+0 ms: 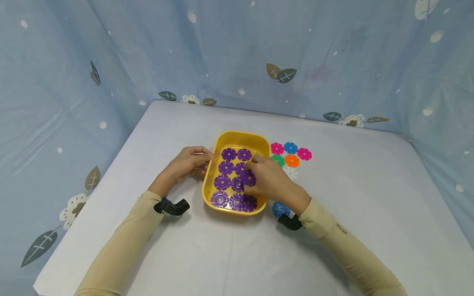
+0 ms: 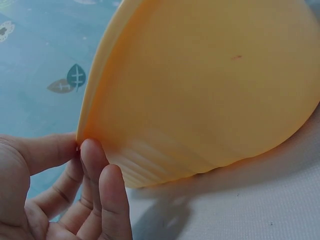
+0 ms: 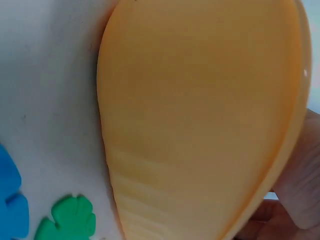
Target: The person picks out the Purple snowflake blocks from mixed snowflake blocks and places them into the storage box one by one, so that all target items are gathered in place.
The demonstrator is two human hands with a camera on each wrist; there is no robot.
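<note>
A yellow plastic tray [image 1: 242, 138] holds several purple flower-shaped discs [image 1: 226, 167], some overlapping. My left hand [image 1: 188, 161] pinches the tray's left rim; the left wrist view shows the thumb and a finger meeting at the edge [image 2: 87, 117], the other fingers outside the wall. My right hand [image 1: 272, 176] reaches over the right rim into the tray. Its bent fingers and thumb lie around a purple disc [image 1: 249, 178]; whether they pinch it is hidden. In the right wrist view the tray's outer wall [image 3: 195, 120] covers the fingertips.
Just right of the tray lie loose flower discs: pink [image 1: 305, 154], blue [image 1: 290, 148], orange [image 1: 292, 160], green [image 1: 277, 160] and white [image 1: 291, 173]. More blue discs [image 1: 280, 209] sit beside my right wrist. A patterned blue curtain [image 1: 237, 53] borders the white table [image 1: 355, 176].
</note>
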